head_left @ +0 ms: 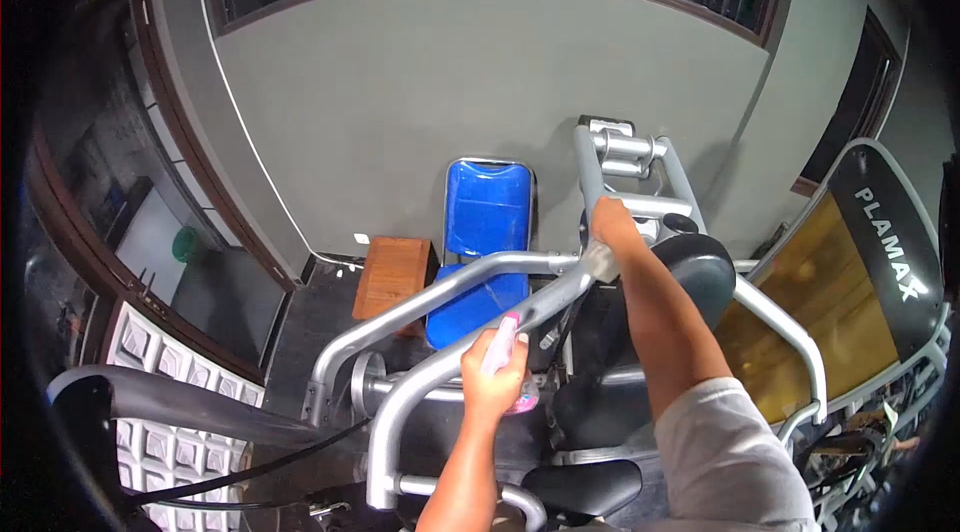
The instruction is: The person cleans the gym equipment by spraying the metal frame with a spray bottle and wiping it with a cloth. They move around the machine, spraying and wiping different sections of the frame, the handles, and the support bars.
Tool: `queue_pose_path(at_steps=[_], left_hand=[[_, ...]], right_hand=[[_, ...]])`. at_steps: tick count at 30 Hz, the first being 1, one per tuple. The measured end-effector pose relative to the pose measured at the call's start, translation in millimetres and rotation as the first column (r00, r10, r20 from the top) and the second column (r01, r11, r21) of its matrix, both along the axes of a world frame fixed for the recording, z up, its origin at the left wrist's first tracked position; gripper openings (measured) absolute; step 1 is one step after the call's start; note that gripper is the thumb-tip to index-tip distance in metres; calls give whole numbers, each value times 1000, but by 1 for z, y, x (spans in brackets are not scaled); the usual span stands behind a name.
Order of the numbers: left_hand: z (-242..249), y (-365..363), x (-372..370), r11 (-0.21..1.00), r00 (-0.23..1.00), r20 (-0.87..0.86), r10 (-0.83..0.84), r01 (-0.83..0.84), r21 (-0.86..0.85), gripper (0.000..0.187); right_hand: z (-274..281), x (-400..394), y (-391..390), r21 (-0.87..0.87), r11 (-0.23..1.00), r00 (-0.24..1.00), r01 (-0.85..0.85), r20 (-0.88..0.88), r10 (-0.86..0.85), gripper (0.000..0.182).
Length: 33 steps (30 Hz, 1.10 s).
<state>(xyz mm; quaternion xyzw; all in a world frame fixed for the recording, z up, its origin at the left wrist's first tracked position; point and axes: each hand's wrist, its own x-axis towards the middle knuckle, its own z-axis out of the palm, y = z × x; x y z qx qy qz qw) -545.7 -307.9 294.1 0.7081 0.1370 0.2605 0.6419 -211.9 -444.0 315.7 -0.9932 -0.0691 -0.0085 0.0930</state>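
Observation:
My left hand (492, 372) is wrapped round a spray bottle (503, 340) with a white and pink top; its pinkish lower part shows below the fingers. Just beside it runs the curved silver tube (430, 372) of a gym machine. Farther up, my right hand (612, 224) is closed on a pale cloth (601, 262), which lies against the upper end of the same tube. Some of the cloth is hidden under the fingers. A black pad (700, 277) of the machine sits to the right, partly behind my right forearm.
A blue folding chair (488, 207) and a wooden box (393, 277) stand by the grey wall. More silver bars (790, 327) curve out on the right, before a PLAMAX panel (820, 302). A thick dark bar (190, 402) crosses the lower left.

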Motion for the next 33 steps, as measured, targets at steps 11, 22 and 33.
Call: queue_pose_path(at_steps=[11, 22, 33], left_hand=[[-7, -8, -7, 994, 996, 21, -84, 82, 69, 13], [22, -12, -17, 994, 997, 49, -65, 60, 87, 16], [0, -2, 0, 958, 990, 122, 68, -98, 268, 16]], right_hand=[[9, 18, 15, 51, 999, 995, -3, 103, -2, 31], [15, -52, 30, -296, 929, 974, -223, -97, 203, 27], [-17, 16, 43, -439, 886, 947, -150, 193, 256, 22]])
